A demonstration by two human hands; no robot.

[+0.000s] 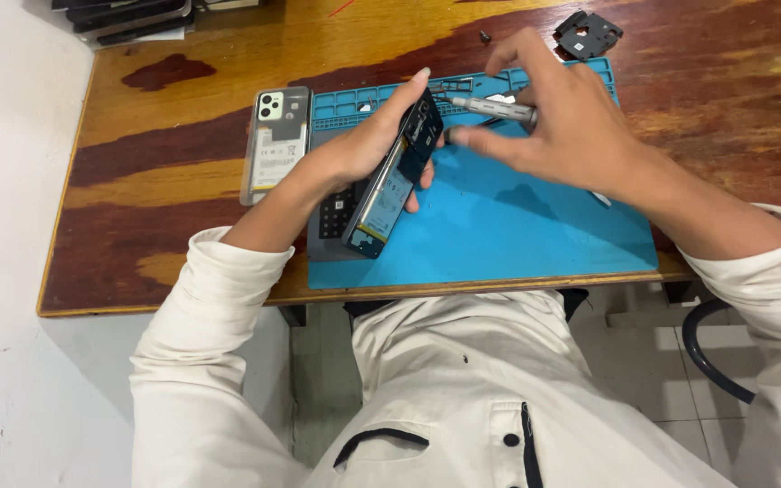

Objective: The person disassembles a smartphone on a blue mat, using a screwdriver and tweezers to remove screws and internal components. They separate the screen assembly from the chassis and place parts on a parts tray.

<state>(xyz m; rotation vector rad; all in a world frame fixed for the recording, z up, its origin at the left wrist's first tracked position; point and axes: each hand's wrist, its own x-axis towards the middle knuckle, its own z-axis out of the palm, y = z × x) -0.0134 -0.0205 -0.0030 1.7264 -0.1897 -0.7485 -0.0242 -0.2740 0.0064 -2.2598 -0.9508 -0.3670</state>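
At the far-left corner of the bench (183, 99) I see a stack of dark flat devices (128, 16) lying partly off the worn, red-brown and yellow wooden top. Further in, just off the left edge of the blue silicone work mat (517, 235), lies a clear phone back cover with a pale green camera panel and a white rectangular label (275, 145), flat on the wood. A grey slab with a dark keypad-like grid (334, 217) sits at the mat's left edge, partly under my forearm.

My left hand (363, 149) is closed around an opened black smartphone with its battery and circuit board exposed (393, 185), holding it tilted on edge above the near-left part of the mat; a yellowish strip label runs along the battery. My right hand (562, 122) grips a slim silver precision screwdriver (494, 110) with its fingers spread, the tip meeting the phone's upper end over the mat's far side, where small compartments line the mat's rim.

Beyond the mat's far-right corner rest black plastic phone cover plates (587, 34) and, nearby, a tiny dark part (484, 37) on bare wood.

The bench stands against a white wall on the left; pale floor tiles show below its near edge at the right.
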